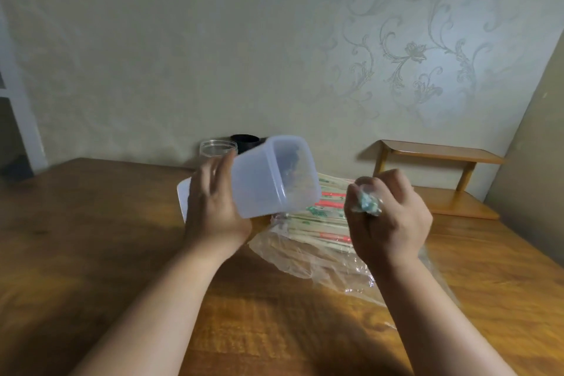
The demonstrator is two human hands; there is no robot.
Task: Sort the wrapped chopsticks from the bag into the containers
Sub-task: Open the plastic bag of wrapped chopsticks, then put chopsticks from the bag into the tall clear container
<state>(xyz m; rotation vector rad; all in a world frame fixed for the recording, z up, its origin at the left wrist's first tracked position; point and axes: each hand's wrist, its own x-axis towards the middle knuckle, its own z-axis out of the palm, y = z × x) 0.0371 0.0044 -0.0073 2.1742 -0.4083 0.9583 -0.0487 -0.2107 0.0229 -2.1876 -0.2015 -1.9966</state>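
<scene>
Gripping the tilted plastic tub [268, 180] in our left hand [213, 210], we clench green-wrapped chopsticks [366, 203] in our right hand [393, 223]; the bag [320, 256] holds most.

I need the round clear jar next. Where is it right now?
In the head view the clear jar stands at the far edge of the table by the wall, left of the black cup, behind the left hand.

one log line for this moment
left hand: holds tilted plastic tub | right hand: grips green-wrapped chopsticks beside tub mouth | bag: on table, holds other chopsticks
</scene>
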